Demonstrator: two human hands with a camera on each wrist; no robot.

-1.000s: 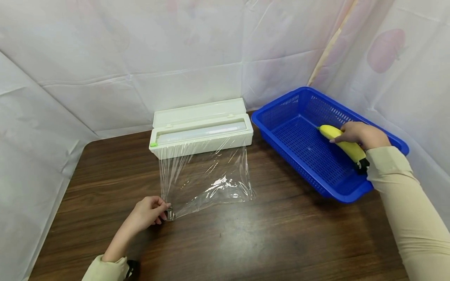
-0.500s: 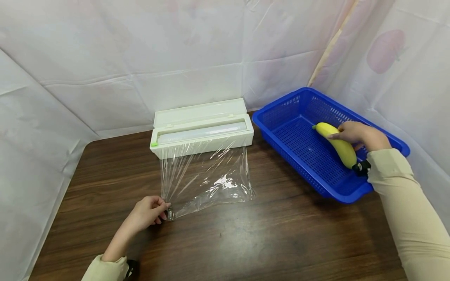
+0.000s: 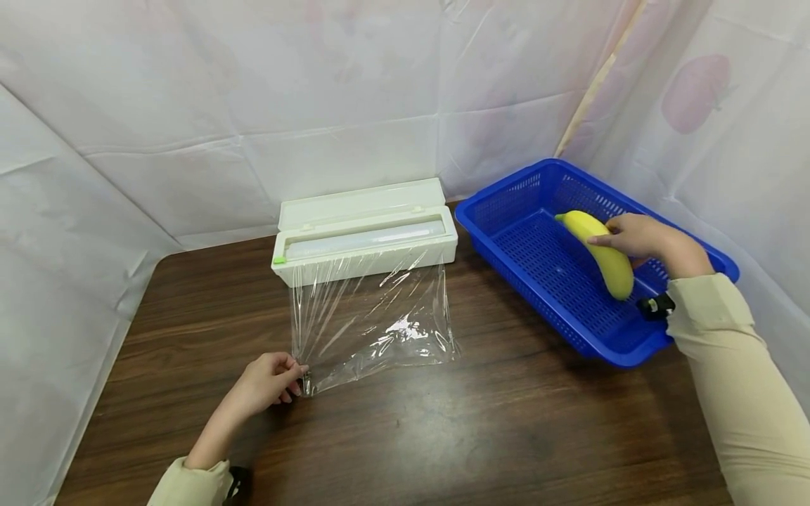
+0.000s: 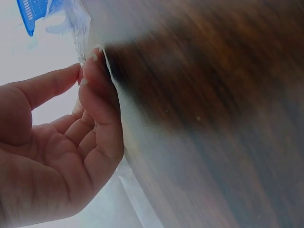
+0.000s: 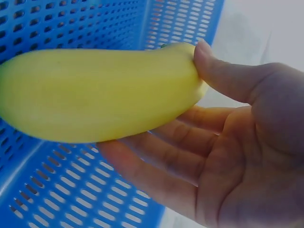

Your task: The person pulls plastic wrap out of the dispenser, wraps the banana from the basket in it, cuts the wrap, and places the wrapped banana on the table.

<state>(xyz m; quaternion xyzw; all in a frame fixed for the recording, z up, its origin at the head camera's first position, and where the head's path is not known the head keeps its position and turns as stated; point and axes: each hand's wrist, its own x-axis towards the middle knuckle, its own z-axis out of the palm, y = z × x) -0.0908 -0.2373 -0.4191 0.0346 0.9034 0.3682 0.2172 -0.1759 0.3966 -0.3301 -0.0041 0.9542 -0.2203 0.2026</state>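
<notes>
My left hand (image 3: 268, 383) pinches the near left corner of the clear cling film (image 3: 380, 316) between thumb and fingertips, low over the table. The film stretches out from a roll (image 3: 363, 239) in a white dispenser box (image 3: 367, 266) with its lid (image 3: 361, 200) raised. In the left wrist view, the left thumb and fingertips (image 4: 88, 66) meet at the film edge. My right hand (image 3: 652, 239) grips a smooth, thick yellow banana (image 3: 601, 253) with a green tip, inside the blue basket (image 3: 506, 274). The thumb lies over one side and the fingers curl under the other.
A dark wooden table (image 3: 506, 422) bears the box and basket. Pale curtains (image 3: 354, 84) hang behind it and along both sides. On the dispenser's left end sits a small green slider (image 3: 280, 261).
My right hand has turned and raised the banana slightly, shifting it toward the basket's left and far side. The left hand keeps its pinch on the film and has hardly moved.
</notes>
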